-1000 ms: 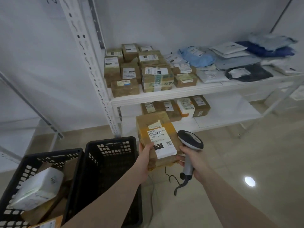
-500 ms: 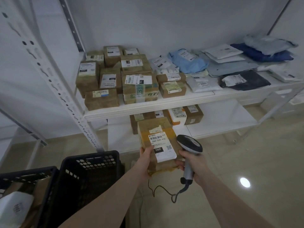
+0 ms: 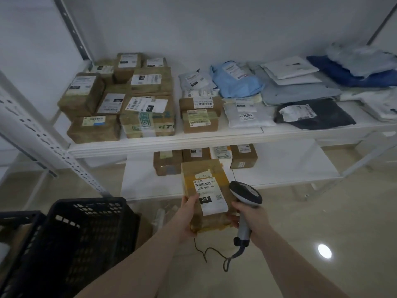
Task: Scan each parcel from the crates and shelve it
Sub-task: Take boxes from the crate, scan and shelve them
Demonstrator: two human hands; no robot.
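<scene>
I hold a brown cardboard parcel with a white label marked 060, in front of the lower shelf. My left hand grips its left side, thumb on the label. My right hand grips the handle of a grey barcode scanner, whose head sits just right of the parcel; its fingertips also touch the parcel's right bottom edge. A black crate stands at lower left, its inside hidden from here. Brown boxes fill the upper shelf's left part.
A white metal shelf unit stands ahead, its slotted post at left. Soft mailer bags lie on the upper shelf's right. Some boxes sit on the lower shelf. The scanner cable trails on the tiled floor.
The view has moved closer to the shelves and rightward; the left crate has slid almost out of view. Both hands keep the same hold on parcel and scanner.
</scene>
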